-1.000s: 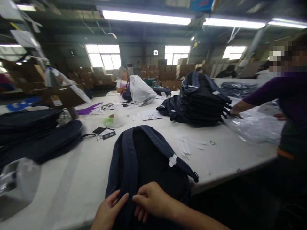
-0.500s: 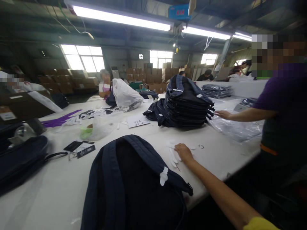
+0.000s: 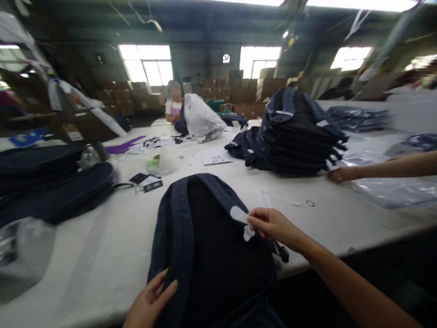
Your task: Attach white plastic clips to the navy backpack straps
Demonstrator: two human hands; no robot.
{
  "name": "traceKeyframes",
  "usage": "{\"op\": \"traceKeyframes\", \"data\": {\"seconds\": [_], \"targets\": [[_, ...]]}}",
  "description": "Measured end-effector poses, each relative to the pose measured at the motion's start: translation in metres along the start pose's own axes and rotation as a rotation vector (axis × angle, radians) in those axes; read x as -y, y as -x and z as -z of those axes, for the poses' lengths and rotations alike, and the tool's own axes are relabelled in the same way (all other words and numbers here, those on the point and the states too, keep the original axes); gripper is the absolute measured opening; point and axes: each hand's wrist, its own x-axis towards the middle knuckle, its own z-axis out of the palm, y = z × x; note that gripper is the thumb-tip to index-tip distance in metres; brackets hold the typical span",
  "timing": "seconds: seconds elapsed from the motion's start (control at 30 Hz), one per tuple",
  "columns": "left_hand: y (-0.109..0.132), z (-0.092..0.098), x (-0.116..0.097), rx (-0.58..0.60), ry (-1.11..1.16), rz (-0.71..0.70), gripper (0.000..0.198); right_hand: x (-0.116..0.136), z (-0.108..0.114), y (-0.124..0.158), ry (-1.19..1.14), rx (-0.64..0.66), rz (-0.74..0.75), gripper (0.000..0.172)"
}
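Observation:
A dark navy backpack (image 3: 218, 255) lies on the white table in front of me, its straps and back panel facing up. My left hand (image 3: 150, 296) is at its lower left side, with thumb and fingers closed around the edge of the left shoulder strap (image 3: 182, 218). Over the other shoulder strap, my right hand (image 3: 269, 225) pinches a white strip with rounded ends (image 3: 239, 214). Just beneath it, another white piece (image 3: 248, 233) sits on that strap. More white strips (image 3: 264, 198) lie blurred on the table beyond my right hand.
A tall stack of navy backpacks (image 3: 297, 136) stands farther back. Another person's hand (image 3: 344, 174) is beside it, near clear plastic bags (image 3: 392, 182). More dark bags (image 3: 54, 182) lie at left. Tags (image 3: 146, 181), a paper sign (image 3: 216, 157) and a black ring (image 3: 310, 203) are on the table.
My right hand has come back from the white strips on the table to the backpack's strap, now with one strip in it. My left hand has come into view on the backpack.

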Motion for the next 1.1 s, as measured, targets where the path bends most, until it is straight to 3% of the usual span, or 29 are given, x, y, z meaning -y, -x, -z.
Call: {"op": "traceKeyframes", "data": {"seconds": [0.1,0.17,0.3,0.4,0.5,0.67,0.83,1.1], "targets": [[0.007,0.004,-0.009,0.032,0.068,0.032,0.057,0.019,-0.056,0.020,-0.084,0.381,-0.080,0.026],[0.010,0.007,-0.013,0.032,0.065,-0.008,0.054,0.024,-0.093,0.021,-0.111,0.506,-0.098,0.026],[0.014,0.010,-0.019,0.087,0.053,-0.115,0.049,0.034,-0.154,0.002,-0.223,0.552,-0.091,0.024],[0.015,0.010,-0.018,0.153,0.094,-0.141,0.050,0.043,-0.179,-0.010,-0.359,0.487,-0.111,0.022],[0.014,0.012,-0.012,0.171,0.147,-0.138,0.055,0.041,-0.189,-0.013,-0.535,0.379,-0.104,0.023],[0.012,0.013,-0.002,0.179,0.167,-0.126,0.056,0.032,-0.192,-0.013,-0.499,0.464,-0.094,0.024],[0.008,0.012,0.003,0.182,0.151,-0.225,0.044,0.036,-0.194,-0.016,-0.605,0.385,-0.133,0.026],[0.001,0.017,0.020,0.123,0.203,-0.144,0.041,0.026,-0.190,-0.023,-0.645,0.525,-0.167,0.026]]}}
